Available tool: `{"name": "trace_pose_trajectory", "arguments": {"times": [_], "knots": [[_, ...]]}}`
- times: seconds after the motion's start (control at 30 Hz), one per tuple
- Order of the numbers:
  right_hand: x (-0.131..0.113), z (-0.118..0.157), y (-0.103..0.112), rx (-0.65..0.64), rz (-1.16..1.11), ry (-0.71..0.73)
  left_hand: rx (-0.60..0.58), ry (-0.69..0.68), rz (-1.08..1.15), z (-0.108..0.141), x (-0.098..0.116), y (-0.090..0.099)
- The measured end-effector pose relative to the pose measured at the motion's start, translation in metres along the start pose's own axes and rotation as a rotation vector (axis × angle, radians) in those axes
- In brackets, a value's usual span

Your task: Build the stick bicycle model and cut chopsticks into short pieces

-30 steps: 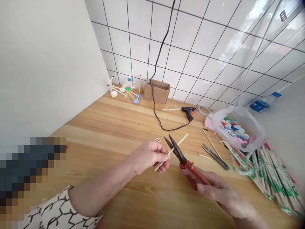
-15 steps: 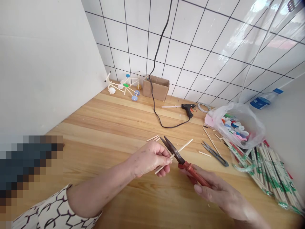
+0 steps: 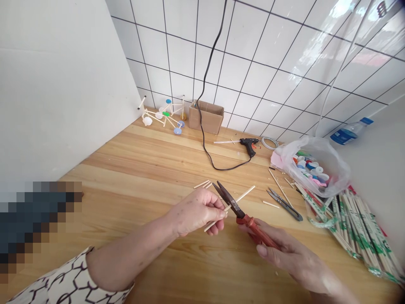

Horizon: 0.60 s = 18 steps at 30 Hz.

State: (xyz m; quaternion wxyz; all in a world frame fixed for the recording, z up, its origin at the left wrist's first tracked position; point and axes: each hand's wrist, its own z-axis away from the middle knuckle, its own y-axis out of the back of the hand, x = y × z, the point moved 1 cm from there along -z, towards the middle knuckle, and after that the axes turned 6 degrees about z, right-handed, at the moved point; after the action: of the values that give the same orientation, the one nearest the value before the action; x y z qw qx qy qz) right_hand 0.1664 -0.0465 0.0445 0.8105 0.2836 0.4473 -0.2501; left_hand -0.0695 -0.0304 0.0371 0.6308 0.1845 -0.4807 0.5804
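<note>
My left hand (image 3: 202, 210) pinches a thin wooden stick (image 3: 245, 193) between thumb and fingers, one end pointing up to the right and a short length showing below the hand. Around the stick, just right of my fingertips, sit the dark blades of red-handled scissors (image 3: 257, 232). My right hand (image 3: 284, 253) is closed on the scissors' handles, and the blade tips are slightly apart. A few short cut stick pieces (image 3: 201, 184) lie on the wooden table (image 3: 152, 169) just beyond my left hand.
Thread snips (image 3: 284, 204) and loose sticks lie to the right, near bundles of wrapped chopsticks (image 3: 360, 228). A plastic bag (image 3: 338, 169) holds bottle caps. Behind are a corded glue gun (image 3: 249, 145), a tape roll (image 3: 270, 142), a cardboard box (image 3: 206, 118), stick-and-cap models (image 3: 166, 114) and a bottle (image 3: 348, 133).
The view has shifted very slightly. Both hands, the stick and the scissors hold nearly the same position as before.
</note>
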Motion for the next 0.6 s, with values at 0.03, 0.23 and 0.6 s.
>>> {"name": "trace_pose_trajectory", "arguments": {"times": [0.03,0.23,0.6], "knots": [[0.000,0.000,0.000,-0.002,-0.002,-0.001,0.003,0.001,0.001,0.000,0.000,0.000],[-0.005,-0.001,-0.002,-0.036,0.027,0.013,0.024,0.014,-0.010,0.001,0.001,-0.001],[-0.007,-0.007,-0.007,0.049,0.205,0.019,0.030,0.022,-0.105,-0.005,-0.001,-0.001]]}}
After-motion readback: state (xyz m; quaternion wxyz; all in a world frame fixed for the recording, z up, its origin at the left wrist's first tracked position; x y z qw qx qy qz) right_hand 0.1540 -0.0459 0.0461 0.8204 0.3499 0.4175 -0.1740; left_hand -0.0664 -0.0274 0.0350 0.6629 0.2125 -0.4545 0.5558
